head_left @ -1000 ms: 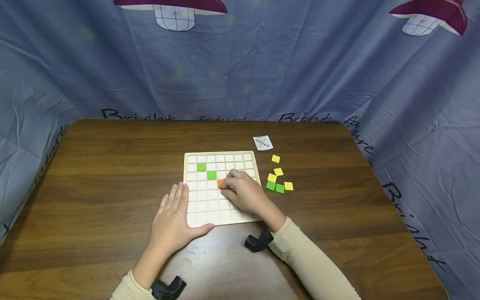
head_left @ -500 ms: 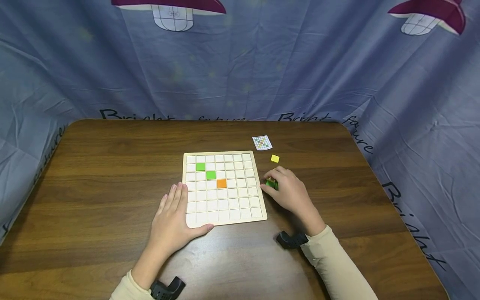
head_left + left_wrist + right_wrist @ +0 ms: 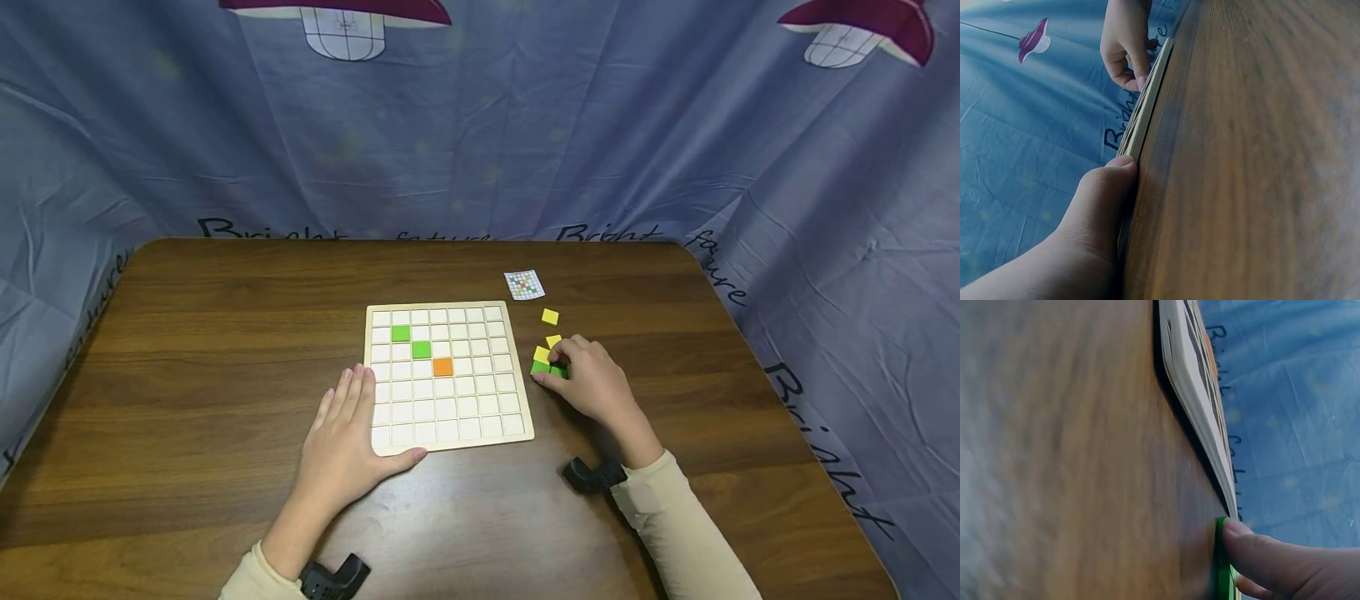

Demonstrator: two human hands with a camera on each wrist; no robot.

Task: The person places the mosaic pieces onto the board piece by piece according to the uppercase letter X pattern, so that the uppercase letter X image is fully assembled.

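Observation:
In the head view my left hand lies along the left edge of a pale wooden grid board, fingers straight, thumb at the front edge. The board holds two green tiles and an orange tile in a diagonal line. To the board's right, my right hand curls its thumb and fingers round a loose green tile. In the right wrist view the thumb touches a green tile's edge. Another green tile and a yellow tile lie beside the fingertips; the hand hides part of this group.
Behind the hand lie a partly covered yellow tile and a separate yellow tile. A small card with a coloured grid pattern is farther back on the brown wooden table. A blue curtain hangs behind the table.
My right hand has left the orange tile on the board and moved right to the loose tiles, then shifted slightly farther right. My left hand has stayed in place.

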